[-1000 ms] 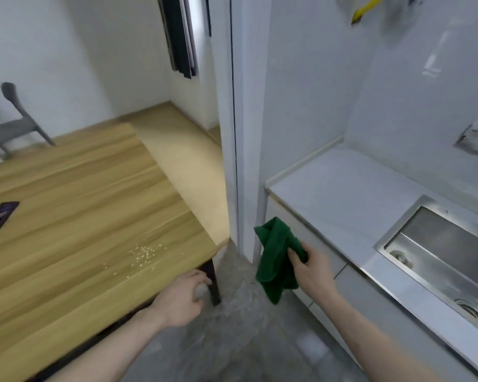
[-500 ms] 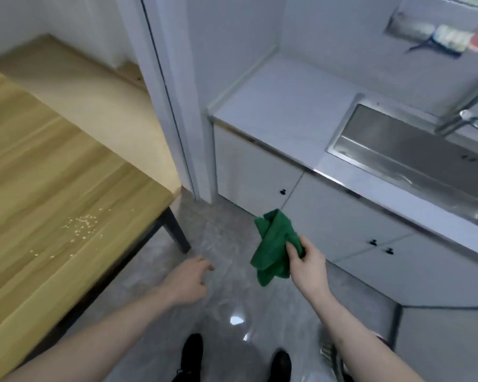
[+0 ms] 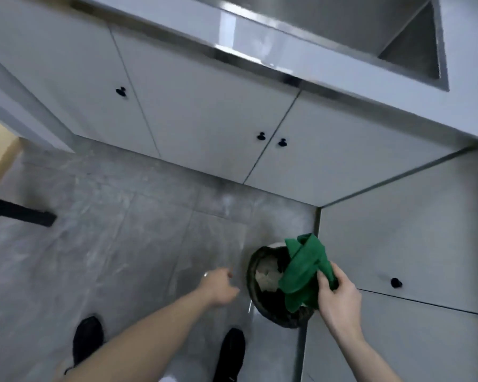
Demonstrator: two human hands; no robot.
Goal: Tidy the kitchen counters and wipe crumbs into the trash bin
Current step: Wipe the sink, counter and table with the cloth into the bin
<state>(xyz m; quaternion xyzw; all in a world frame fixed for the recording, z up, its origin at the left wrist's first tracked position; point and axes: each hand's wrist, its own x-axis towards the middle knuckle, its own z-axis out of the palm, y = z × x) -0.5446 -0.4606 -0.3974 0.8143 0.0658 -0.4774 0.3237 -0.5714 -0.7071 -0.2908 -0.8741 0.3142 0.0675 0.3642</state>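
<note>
View has swung from the wooden bench down to the trash bin (image 3: 276, 296). Right hand (image 3: 335, 296) grip pinches green cloth (image 3: 301, 274) over the bin; left hand (image 3: 218, 285) loose, empty, beside the bin. Likely shaking crumbs out.

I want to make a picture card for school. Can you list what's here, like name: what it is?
right hand: grips the cloth
cloth: green, bunched, over the bin
bin: round, dark liner, scraps inside, in the corner
left hand: holds nothing, near the bin
shoes: black, on grey floor
cabinets: white, black knobs
</note>
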